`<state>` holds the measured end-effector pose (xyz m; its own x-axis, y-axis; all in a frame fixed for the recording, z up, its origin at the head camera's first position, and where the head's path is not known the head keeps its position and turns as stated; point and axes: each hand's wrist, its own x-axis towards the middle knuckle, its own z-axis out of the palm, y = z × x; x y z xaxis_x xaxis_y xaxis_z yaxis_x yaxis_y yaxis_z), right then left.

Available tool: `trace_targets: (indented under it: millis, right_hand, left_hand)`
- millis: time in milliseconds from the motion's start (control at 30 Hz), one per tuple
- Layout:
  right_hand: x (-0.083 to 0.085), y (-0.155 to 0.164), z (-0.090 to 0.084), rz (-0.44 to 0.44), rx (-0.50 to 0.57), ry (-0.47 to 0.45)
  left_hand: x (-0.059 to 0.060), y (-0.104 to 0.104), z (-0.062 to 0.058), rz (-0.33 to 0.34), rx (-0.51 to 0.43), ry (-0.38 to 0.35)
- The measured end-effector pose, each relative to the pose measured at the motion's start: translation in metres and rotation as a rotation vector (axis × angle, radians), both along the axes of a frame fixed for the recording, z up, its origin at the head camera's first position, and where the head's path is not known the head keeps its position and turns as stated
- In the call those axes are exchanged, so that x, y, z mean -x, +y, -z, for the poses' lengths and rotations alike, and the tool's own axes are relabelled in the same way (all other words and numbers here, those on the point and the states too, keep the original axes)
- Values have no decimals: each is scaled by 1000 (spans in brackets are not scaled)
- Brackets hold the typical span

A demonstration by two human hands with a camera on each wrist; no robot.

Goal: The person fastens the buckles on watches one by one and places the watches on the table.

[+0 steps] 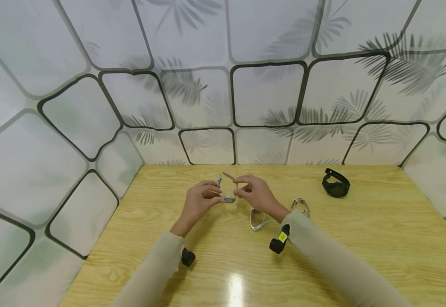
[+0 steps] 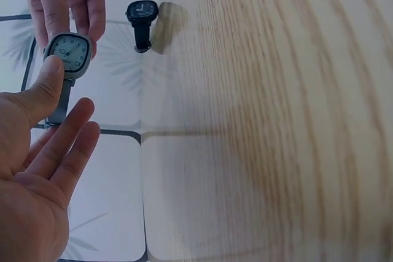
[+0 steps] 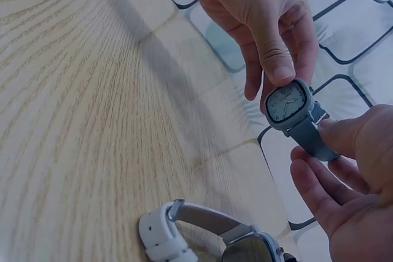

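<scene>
Grey and square-faced, the watch (image 1: pixel 228 198) hangs above the wooden table (image 1: pixel 380 238) in the head view, pinched between the left hand (image 1: pixel 199 200) and the right hand (image 1: pixel 255 194). A white watch (image 1: pixel 257 219) lies just beside the right wrist, a black watch (image 1: pixel 336 184) well apart to the right, and the front of the table offers room to lower the hands.

From the left wrist, the left hand's thumb (image 2: pixel 46 87) presses the case edge while its fingers spread loosely; the right hand's fingertips (image 2: pixel 92 26) grip the case top.

From the right wrist, the strap (image 3: pixel 310 139) rests on the right hand's fingers (image 3: pixel 319 188). A steady hold probably means keeping both pinches on the case, clear of the glass.
</scene>
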<state>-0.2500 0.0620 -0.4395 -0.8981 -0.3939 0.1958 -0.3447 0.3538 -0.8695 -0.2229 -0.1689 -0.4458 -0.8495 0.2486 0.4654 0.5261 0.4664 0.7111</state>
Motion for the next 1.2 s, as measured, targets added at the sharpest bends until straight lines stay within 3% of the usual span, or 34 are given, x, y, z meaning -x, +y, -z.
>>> trace_targets:
  millis: [133,333,500,833,1200]
  right_hand:
    - [1,0,1,11,32,-22]
    - [0,0,2,32,45,-46]
    - [-2,1,2,29,55,-50]
    - [-2,4,3,12,72,-53]
    - [-3,7,4,-2,85,-44]
  left_hand:
    - [-1,1,-1,10,-38,-56]
    - [-4,3,0,38,-139,-199]
    - [-6,7,3,56,-240,-262]
    - [-5,10,1,14,-346,-386]
    - [-4,10,0,31,-366,-411]
